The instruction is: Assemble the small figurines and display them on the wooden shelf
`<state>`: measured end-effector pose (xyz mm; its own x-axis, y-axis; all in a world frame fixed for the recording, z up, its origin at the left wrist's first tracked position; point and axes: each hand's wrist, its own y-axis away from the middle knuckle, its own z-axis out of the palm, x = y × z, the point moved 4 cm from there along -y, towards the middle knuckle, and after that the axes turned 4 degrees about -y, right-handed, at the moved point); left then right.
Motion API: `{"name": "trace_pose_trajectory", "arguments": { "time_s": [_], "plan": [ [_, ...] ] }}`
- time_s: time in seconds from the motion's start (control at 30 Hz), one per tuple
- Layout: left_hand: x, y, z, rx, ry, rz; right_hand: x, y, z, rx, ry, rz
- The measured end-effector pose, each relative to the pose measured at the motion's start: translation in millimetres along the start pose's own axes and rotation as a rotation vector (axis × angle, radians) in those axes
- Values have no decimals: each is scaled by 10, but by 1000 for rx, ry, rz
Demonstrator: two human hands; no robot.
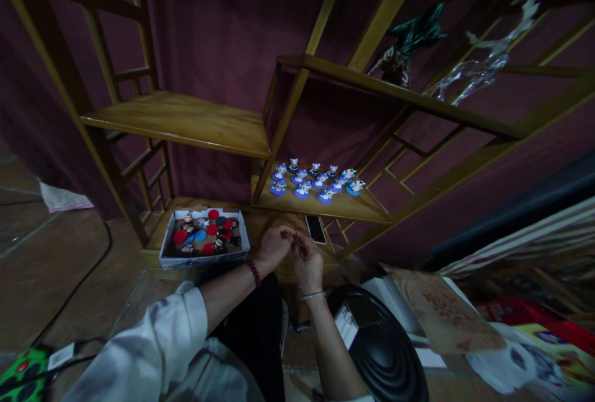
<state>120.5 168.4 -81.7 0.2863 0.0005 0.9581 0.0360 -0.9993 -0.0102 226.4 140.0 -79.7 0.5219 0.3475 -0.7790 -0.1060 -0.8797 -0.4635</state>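
My left hand [276, 246] and my right hand [308, 264] meet in front of the low wooden shelf, fingertips pinched together. Whatever lies between the fingers is too small and dark to make out. Left of them, an open cardboard box [204, 261] holds several small figurines on red, blue and dark round bases. Several little figurines [302, 189] with mostly purple bases stand upright in rows on the raised shelf just beyond my hands. A phone [315, 229] lies on the lower board close to my right hand.
The wooden display rack [186, 120] rises ahead, its upper boards overhanging. A clear deer ornament [483, 70] and a dark green sculpture [409, 43] stand on the upper right shelf. A black ribbed stool [390, 352] sits at my right; a cable [88, 278] crosses the floor at left.
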Motion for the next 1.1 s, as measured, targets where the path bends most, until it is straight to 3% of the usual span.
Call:
{"name": "trace_pose_trajectory", "arguments": {
  "time_s": [0.23, 0.7, 1.1],
  "plan": [
    [-300, 98, -190, 6, -79, -43, 30, 161, 264, -113, -59, 29],
    [-769, 251, -567, 33, -435, -138, 164, 491, 926, -215, 68, 51],
    [-945, 254, -747, 74, -625, -85, 104, 539, 1226, -259, 69, 38]
  ]
}}
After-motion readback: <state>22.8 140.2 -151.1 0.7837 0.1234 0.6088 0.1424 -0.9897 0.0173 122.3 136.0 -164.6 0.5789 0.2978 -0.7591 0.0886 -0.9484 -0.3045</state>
